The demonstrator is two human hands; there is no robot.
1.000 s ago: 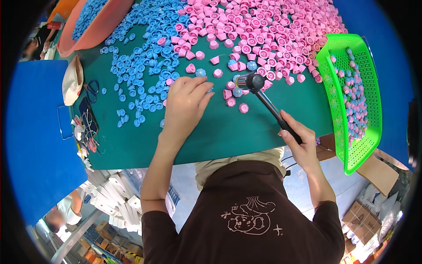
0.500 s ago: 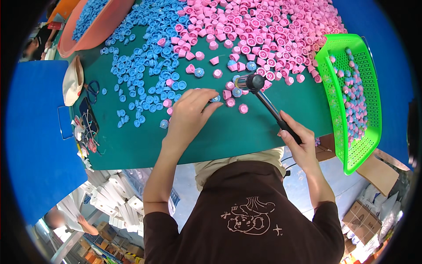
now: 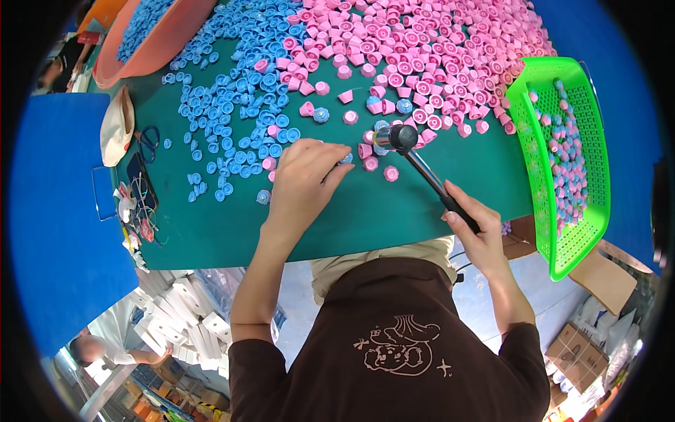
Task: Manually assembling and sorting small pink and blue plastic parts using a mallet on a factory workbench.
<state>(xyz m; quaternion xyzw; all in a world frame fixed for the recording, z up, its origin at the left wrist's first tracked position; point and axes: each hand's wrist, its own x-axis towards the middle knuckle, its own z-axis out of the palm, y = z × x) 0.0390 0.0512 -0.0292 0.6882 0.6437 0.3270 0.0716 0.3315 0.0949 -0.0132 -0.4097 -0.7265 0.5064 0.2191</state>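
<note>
My right hand [image 3: 481, 228] is wrapped around the black grip of a small mallet [image 3: 430, 172]. Its black and silver head hovers over the green table, just right of my left fingertips. With thumb and fingertips together, my left hand [image 3: 306, 179] pinches a small blue cap [image 3: 346, 159]; what sits under the cap is hidden. Around the mallet head lie a few pink cup-shaped pieces [image 3: 370, 164], and a blue-topped cup [image 3: 321, 114] sits farther back. Another blue-topped piece [image 3: 264, 197] rests left of my left wrist.
Loose blue caps [image 3: 232, 126] spread across the left and back, pink cups [image 3: 422, 63] across the back right. A green basket [image 3: 545, 232] with pink-and-blue pieces stands at the right edge. An orange tub [image 3: 151, 49], scissors [image 3: 148, 144] and a phone [image 3: 143, 184] are at left.
The mallet head has shifted down slightly and sits a little closer to level. My left hand keeps its pinch almost in place. In the background at lower left, a person's arm has moved.
</note>
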